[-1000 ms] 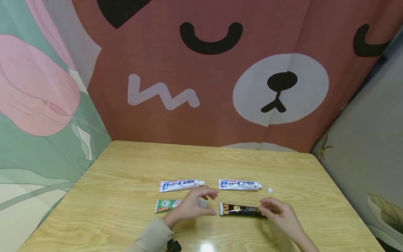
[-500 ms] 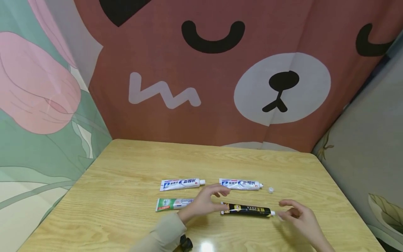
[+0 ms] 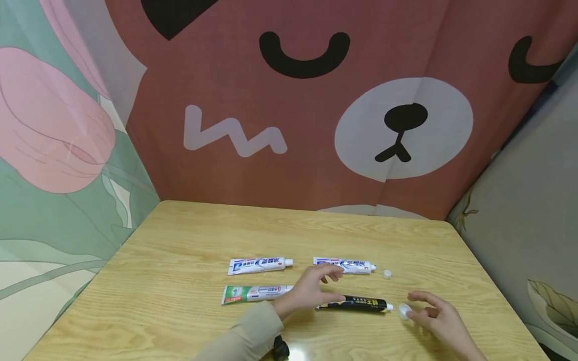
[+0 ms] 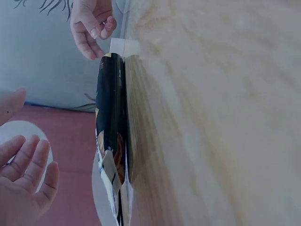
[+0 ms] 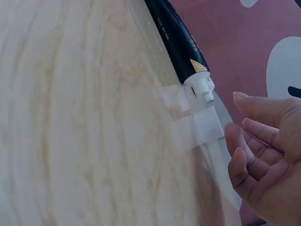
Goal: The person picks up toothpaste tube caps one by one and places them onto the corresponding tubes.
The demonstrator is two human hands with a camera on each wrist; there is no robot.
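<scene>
A black toothpaste tube [image 3: 361,304] lies on the table with its white nozzle [image 5: 202,87] bare. Just beyond the nozzle, a white cap [image 3: 404,311] stands on the tabletop. My right hand [image 3: 440,321] is beside this cap, thumb and fingers loosely bent and spread; whether a fingertip touches it I cannot tell. Over the crimped end of the black tube hovers my left hand [image 3: 311,288], its fingers relaxed and apart from the tube. Behind it, a white and blue toothpaste tube [image 3: 352,266] lies uncapped, its small cap [image 3: 387,274] close by.
A capped white and blue tube [image 3: 259,265] lies at the back left. Below it is a green and white tube [image 3: 253,293], its right end hidden by my left hand. Curtains [image 3: 271,180] border the wooden table [image 3: 180,235].
My right hand has drawn right from the black tube's end, leaving the nozzle bare and a cap on the table. My left hand has shifted right, from the green tube to over the black one.
</scene>
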